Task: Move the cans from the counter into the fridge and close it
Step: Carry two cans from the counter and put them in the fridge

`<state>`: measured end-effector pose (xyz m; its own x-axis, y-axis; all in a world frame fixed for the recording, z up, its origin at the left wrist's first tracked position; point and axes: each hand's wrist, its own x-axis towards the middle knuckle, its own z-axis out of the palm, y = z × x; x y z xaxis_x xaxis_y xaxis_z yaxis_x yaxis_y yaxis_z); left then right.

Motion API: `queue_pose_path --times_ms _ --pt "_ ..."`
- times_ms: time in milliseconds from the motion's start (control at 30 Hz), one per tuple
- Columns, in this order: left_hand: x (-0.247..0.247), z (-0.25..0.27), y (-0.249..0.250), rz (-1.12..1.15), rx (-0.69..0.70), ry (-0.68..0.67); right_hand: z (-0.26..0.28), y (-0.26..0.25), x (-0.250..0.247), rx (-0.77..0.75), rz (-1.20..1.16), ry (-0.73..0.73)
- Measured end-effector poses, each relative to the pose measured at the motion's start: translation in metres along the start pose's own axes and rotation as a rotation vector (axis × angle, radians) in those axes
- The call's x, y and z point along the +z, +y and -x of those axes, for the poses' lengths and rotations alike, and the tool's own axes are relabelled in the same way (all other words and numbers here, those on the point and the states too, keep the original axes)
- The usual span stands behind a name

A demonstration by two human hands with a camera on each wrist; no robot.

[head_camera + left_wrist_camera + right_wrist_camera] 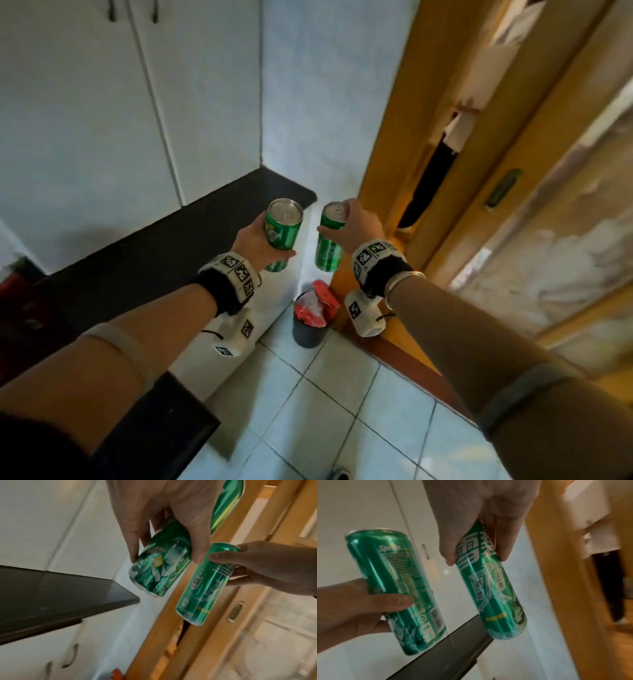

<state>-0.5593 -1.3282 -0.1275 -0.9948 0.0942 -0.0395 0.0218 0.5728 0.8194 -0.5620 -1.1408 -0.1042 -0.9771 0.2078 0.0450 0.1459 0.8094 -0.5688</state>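
My left hand [260, 240] grips a green soda can [282, 236] around its side, held upright in the air beyond the end of the black counter [144, 253]. My right hand [356, 226] holds a second green can [329, 243] by its top part, so the can hangs below the fingers. The two cans are close side by side, not touching. In the left wrist view the left can [159, 566] and the right can [204, 588] both show, as they do in the right wrist view, left can [399, 588], right can [491, 588]. No fridge is in view.
White cabinet doors [102, 102] stand behind the counter. A wooden door frame [428, 154] and a sliding door [548, 205] rise on the right. A dark bin [310, 322] with a red bag sits on the tiled floor [342, 411] below the cans.
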Motion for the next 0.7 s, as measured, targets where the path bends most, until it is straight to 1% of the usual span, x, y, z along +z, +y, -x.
queue_pose_path --times_ms 200,367,500,567,700 --pt "0.11 -0.011 0.087 -0.035 0.161 -0.195 0.032 0.115 -0.097 0.206 0.045 0.196" --pt "0.221 -0.001 0.165 -0.023 0.287 -0.432 0.075 0.217 -0.17 0.39 0.039 0.341" --pt "0.317 0.026 0.223 0.0 0.356 -0.586 0.116 0.3 -0.226 0.529 0.074 0.41" --pt "0.364 0.043 0.25 0.056 0.385 -0.672 0.136 0.34 -0.252 0.582 0.068 0.457" --pt "0.45 0.08 0.299 -0.036 0.534 -0.738 0.185 0.409 -0.302 0.713 0.076 0.517"
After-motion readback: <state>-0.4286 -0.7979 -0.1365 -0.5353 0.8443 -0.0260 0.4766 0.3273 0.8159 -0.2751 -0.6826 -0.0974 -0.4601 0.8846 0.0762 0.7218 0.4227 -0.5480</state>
